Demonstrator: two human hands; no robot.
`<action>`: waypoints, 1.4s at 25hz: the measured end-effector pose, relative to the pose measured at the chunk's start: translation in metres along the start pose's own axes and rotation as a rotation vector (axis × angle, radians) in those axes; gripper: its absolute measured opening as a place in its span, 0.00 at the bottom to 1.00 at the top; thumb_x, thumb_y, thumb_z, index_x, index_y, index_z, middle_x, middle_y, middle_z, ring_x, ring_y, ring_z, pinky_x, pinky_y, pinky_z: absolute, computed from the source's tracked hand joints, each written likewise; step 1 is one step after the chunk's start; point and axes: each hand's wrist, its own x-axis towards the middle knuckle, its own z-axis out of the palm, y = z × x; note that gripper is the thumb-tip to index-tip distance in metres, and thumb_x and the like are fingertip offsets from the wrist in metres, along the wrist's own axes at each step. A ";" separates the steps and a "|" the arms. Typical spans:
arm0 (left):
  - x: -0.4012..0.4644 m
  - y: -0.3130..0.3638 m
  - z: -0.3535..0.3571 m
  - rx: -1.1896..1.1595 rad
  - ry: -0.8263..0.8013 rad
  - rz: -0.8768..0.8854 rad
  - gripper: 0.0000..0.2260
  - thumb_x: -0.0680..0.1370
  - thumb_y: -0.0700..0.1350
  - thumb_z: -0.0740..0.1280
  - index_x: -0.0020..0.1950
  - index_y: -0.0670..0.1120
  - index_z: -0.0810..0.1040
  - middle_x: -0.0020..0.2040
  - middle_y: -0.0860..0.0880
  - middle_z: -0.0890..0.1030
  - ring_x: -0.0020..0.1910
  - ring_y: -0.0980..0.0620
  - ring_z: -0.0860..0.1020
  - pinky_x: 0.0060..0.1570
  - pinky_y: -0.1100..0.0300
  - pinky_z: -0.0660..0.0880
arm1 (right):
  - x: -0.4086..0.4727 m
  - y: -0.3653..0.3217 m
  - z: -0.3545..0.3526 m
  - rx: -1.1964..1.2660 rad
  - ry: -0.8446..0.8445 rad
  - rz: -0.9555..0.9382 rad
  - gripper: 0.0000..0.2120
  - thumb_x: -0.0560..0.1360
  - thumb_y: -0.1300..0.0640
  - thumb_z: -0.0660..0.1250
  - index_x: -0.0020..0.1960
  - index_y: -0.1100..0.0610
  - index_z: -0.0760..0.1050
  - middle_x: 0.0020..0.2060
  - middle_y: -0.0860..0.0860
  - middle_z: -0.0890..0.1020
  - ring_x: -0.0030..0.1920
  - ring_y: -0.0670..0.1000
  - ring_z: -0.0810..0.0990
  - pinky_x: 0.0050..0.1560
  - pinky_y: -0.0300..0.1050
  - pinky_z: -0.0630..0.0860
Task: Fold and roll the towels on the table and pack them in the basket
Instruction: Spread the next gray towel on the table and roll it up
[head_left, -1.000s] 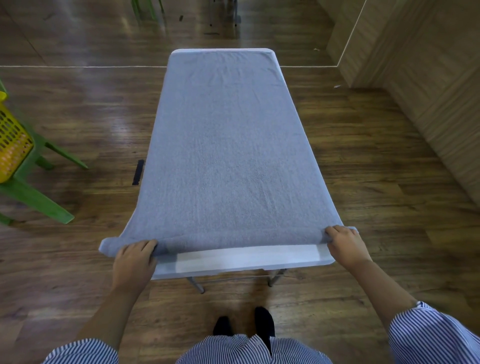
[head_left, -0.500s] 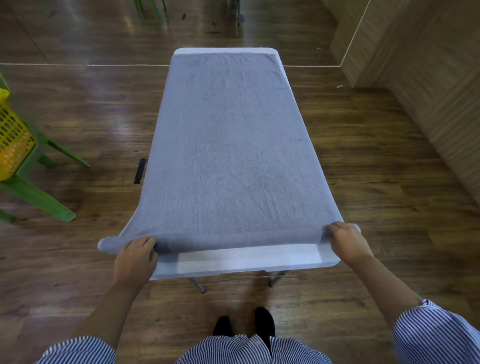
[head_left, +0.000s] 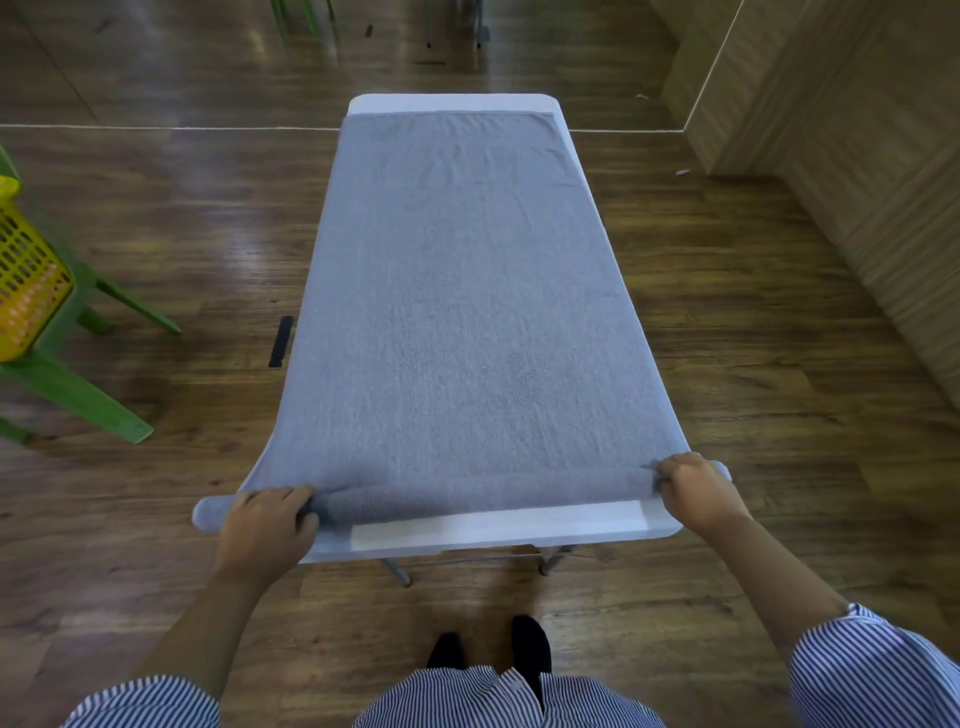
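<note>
A grey towel (head_left: 457, 312) lies spread along the white surface (head_left: 498, 530), its near edge rolled. The left hand (head_left: 265, 525) and right hand (head_left: 693, 488) each grip an end of that roll. A yellow basket (head_left: 26, 275) sits on a green chair (head_left: 78, 395), well apart to the left.

Yellow basket (head_left: 26, 270) cut by left edge, towel (head_left: 457, 312) hiding tabletop
</note>
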 end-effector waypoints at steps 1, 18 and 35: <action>0.001 -0.001 0.000 -0.005 0.016 0.006 0.19 0.68 0.49 0.54 0.43 0.44 0.82 0.35 0.50 0.81 0.34 0.47 0.79 0.38 0.52 0.72 | -0.001 0.001 0.001 -0.010 0.013 -0.010 0.14 0.64 0.71 0.67 0.45 0.59 0.83 0.33 0.55 0.82 0.37 0.60 0.79 0.36 0.51 0.75; 0.009 0.003 0.005 -0.218 -0.050 -0.103 0.14 0.66 0.34 0.72 0.52 0.41 0.82 0.44 0.46 0.83 0.43 0.43 0.80 0.39 0.52 0.75 | -0.001 -0.013 -0.005 0.135 0.006 0.011 0.12 0.66 0.70 0.65 0.49 0.65 0.80 0.40 0.60 0.81 0.43 0.62 0.78 0.43 0.52 0.75; 0.018 0.000 0.007 -0.149 -0.012 -0.144 0.15 0.66 0.33 0.69 0.52 0.39 0.81 0.46 0.41 0.82 0.45 0.38 0.80 0.50 0.38 0.76 | 0.002 -0.016 -0.001 0.098 -0.012 -0.009 0.17 0.66 0.72 0.65 0.54 0.65 0.78 0.46 0.60 0.82 0.47 0.63 0.78 0.60 0.59 0.71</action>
